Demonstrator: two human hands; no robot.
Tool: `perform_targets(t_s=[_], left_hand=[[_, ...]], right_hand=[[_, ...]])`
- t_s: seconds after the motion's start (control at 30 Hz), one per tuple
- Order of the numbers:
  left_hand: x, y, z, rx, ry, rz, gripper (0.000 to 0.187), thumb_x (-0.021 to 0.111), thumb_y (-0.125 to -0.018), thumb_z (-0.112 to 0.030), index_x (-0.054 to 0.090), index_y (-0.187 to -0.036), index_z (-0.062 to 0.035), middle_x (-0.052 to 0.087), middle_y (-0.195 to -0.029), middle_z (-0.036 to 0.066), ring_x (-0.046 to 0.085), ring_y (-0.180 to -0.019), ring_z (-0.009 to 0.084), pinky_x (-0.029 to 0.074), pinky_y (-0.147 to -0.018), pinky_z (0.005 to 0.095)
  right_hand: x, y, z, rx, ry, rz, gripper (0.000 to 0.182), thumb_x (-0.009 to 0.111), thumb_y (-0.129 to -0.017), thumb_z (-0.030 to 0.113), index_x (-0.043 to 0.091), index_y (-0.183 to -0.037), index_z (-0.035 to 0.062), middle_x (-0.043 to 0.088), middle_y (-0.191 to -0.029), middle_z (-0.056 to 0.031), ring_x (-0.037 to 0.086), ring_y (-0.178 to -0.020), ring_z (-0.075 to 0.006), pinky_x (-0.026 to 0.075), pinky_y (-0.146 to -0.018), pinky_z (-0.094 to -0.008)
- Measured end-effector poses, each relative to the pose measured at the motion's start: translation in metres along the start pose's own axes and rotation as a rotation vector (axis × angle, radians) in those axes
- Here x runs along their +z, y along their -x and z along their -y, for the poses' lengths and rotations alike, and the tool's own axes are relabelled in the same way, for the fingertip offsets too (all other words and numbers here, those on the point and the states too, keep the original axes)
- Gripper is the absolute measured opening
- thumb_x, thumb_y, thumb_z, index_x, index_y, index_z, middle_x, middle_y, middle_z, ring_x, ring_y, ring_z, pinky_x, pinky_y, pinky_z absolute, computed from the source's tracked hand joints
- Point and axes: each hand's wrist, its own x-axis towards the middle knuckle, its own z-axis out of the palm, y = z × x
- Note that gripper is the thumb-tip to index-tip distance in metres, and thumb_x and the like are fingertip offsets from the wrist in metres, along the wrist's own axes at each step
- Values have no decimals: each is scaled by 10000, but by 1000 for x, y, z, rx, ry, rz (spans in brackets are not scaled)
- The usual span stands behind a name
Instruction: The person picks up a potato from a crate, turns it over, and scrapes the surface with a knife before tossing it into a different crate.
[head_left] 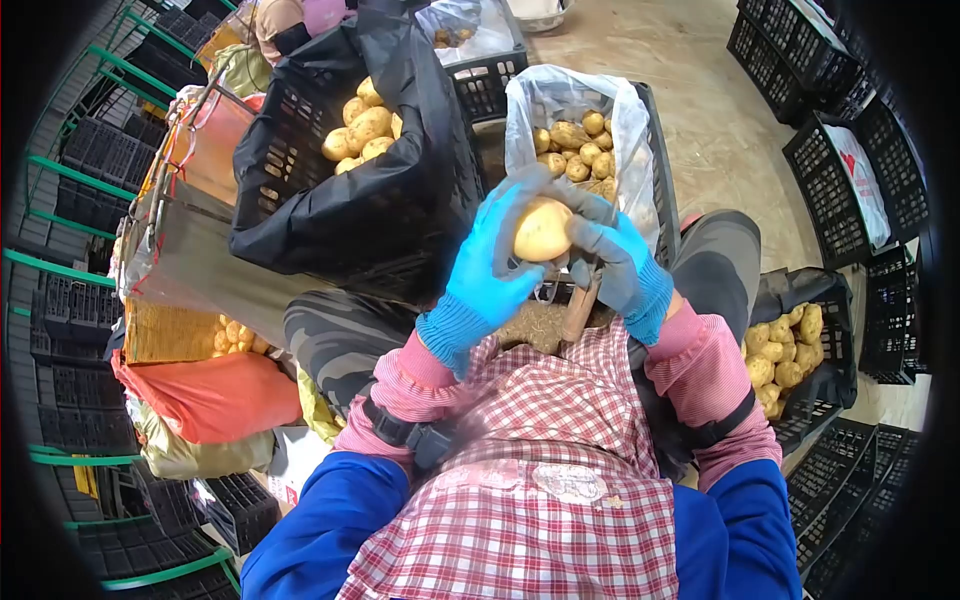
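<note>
A pale yellow potato (pixel 543 230) is held up in front of my lap, over the near edge of the white-lined crate. My left hand (pixel 482 262), in a blue and grey glove, wraps round it from the left. My right hand (pixel 625 268), gloved the same way, grips a tool with a wooden handle (pixel 580 312), its fingertips close against the potato's right side. The handle points down toward my apron; a thin, dark part sticks up above the hand, too blurred to tell its kind.
Ahead, a crate with a white liner (pixel 640 150) holds small potatoes. To its left stands a black-lined crate (pixel 400 215) with larger potatoes. Another potato-filled crate (pixel 835 350) sits by my right side. Black crates (pixel 835 195) are stacked at right. A red sack (pixel 215 400) lies at left.
</note>
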Motion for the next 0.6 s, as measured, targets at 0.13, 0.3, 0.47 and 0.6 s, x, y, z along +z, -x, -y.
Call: perform_targets(t_s=[0.13, 0.3, 0.47, 0.6], left_hand=[[10, 17, -7, -309, 493, -100, 851, 827, -767, -95, 378, -1485, -13, 487, -1439, 147, 478, -1338, 283, 395, -1124, 401], [-31, 33, -14, -208, 348, -361, 842, 830, -761, -36, 389, -1479, -16, 477, -1451, 147, 485, -1323, 238, 420, -1097, 375], [-251, 15, -66, -2, -153, -1010, 568, 725, -836, -41, 490, -1353, -28, 648, -1150, 115, 661, -967, 185, 559, -818, 303], [-424, 13, -49, -405, -1352, -919, 411, 781, -825, -173, 574, -1131, 9, 662, -1073, 131, 642, -891, 234, 540, -790, 361]], right_hand=[[2, -8, -7, -95, 90, -16, 500, 706, -877, 76, 554, -1349, 13, 666, -1069, -99, 629, -734, -97, 530, -628, -221], [12, 3, 3, -44, 309, -225, 368, 647, -871, 26, 617, -1236, -10, 651, -1129, -80, 643, -1032, -183, 554, -871, -311], [-34, -3, 2, 11, 457, -279, 310, 679, -864, 73, 648, -1163, -5, 682, -989, -73, 644, -871, -149, 525, -742, -256], [-41, 16, 26, 248, 308, -369, 274, 653, -875, 96, 650, -1128, -9, 668, -1031, -115, 648, -931, -214, 525, -801, -328]])
